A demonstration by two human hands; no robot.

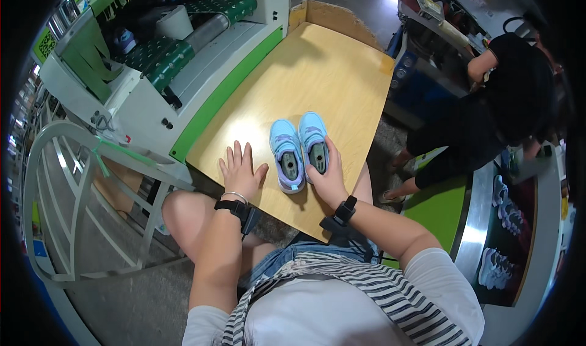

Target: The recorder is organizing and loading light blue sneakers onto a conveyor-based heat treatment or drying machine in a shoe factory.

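Seated person at a wood-toned worktop (345, 65), with a pair of light-blue shoes placed on its near half. The left shoe (284, 141) and the right shoe (312, 129) lie side by side, soles down and toes directed to the far side, the right one set slightly farther away; each opening, lined in lavender, shows a dark insert with a round hole. The left hand (241, 174) lies palm down on the worktop to the left of the pair, its grip spread, fingers apart and holding nothing, with the thumb near the left shoe but clear of it. The right hand (328, 178) has its grip clamped on the heel end of the right shoe, the thumb toward the opening and the fingers along the right side. Both wrists carry black straps; a bracelet (235, 195) encircles the left. A cardboard border (343, 21) edges the far end of the worktop. To the left stand a machine with a green belt (160, 61) and, nearer, a pale curved railing (74, 205). To the right, a co-worker (519, 90) in dark clothing stands beyond a rack of pale shoes (493, 268).
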